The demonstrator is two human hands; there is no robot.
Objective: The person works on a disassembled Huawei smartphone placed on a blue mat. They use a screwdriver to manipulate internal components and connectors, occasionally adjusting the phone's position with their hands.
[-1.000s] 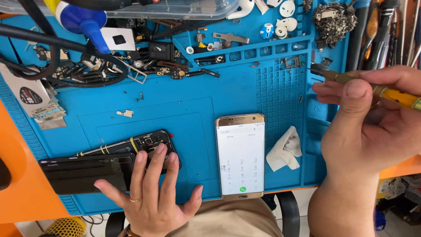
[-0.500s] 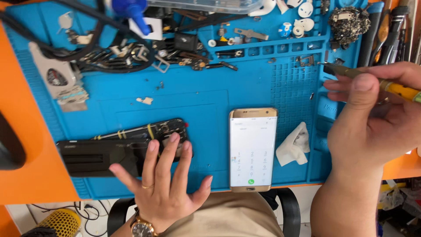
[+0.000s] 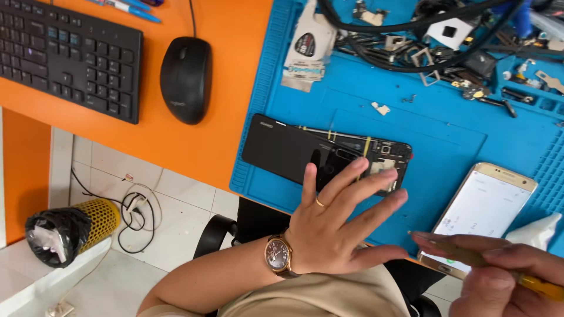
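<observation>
Orange worktop [image 3: 194, 147] carries a blue repair mat [image 3: 446, 141] on its right part, with a black keyboard [image 3: 64, 53] and a black mouse [image 3: 186, 79] well apart to the left. Near the mat's front edge lies an opened dark phone [image 3: 305, 149], back cover off and inner parts exposed at its right end, flat so that its inside faces up. My left hand [image 3: 338, 226] hovers over that end, fingers spread and holding nothing; the fingertips [image 3: 376, 176] overlap the exposed part, though whether they touch it cannot be told. My right hand [image 3: 505, 276] is closed in a grip on a slim yellow-handled tool [image 3: 470, 255], held like a pen, its thin tip pointing left toward the open phone. Just behind the tool rests a gold-edged phone [image 3: 482, 211] with a lit white screen, tilted on the mat, and a crumpled white cloth [image 3: 537, 232] beside it. Small screws, brackets and black cables [image 3: 411, 50] are strewn along the mat's far side, out of the working area. Below the worktop, on the tiled floor, stands a yellow mesh bin [image 3: 76, 229] lined with a black bag.
</observation>
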